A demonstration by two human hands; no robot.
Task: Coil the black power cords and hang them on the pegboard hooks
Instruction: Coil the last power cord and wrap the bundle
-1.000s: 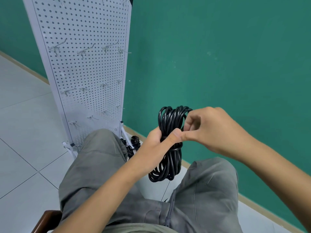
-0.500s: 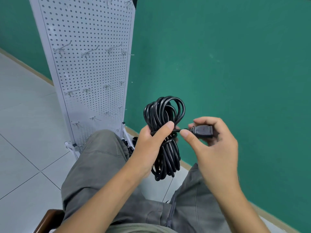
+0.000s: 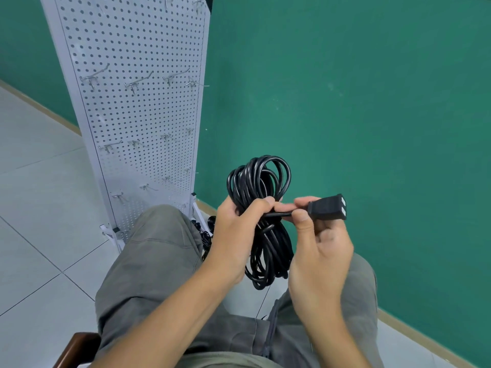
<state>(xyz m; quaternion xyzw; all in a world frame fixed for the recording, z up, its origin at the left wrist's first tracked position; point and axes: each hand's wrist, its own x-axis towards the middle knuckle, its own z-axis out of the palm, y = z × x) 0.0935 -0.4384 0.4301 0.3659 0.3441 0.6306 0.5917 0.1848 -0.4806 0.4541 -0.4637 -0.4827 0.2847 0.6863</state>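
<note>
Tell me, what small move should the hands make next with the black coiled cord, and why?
Probably tuck the black rectangular plug through the black coiled power cord: the left hand grips the bundle, the right hand pinches the loose end, and nothing hangs on the white perforated pegboard yet.

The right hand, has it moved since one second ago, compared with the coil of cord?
Yes. The right hand was pressed against the coil of cord; now it has drawn away to the right, pinching the plug end clear of the coil.

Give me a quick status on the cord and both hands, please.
Left hand grips coiled black cord mid-bundle. Right hand pinches its plug end. Pegboard hooks bare; nothing blocking.
</note>
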